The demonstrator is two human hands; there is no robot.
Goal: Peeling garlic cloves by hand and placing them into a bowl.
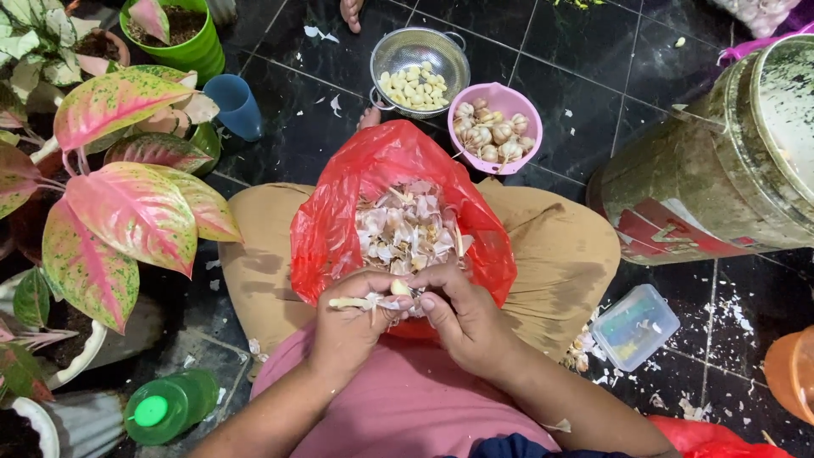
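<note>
Lower centre of frame: left hand [348, 326] and right hand [462, 318] meet, both grips pinching one pale garlic clove [398, 288], its papery stem [349, 302] running leftward. It sits directly over the red plastic bag of skins [326, 229]. Translucent lidded box [632, 326] with blue-green contents lower right; its label is unreadable to me.

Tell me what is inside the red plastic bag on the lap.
The red plastic bag holds a heap of papery garlic skins. Whatever lies under that heap is covered, and both hands hide the bag's near edge.
</note>
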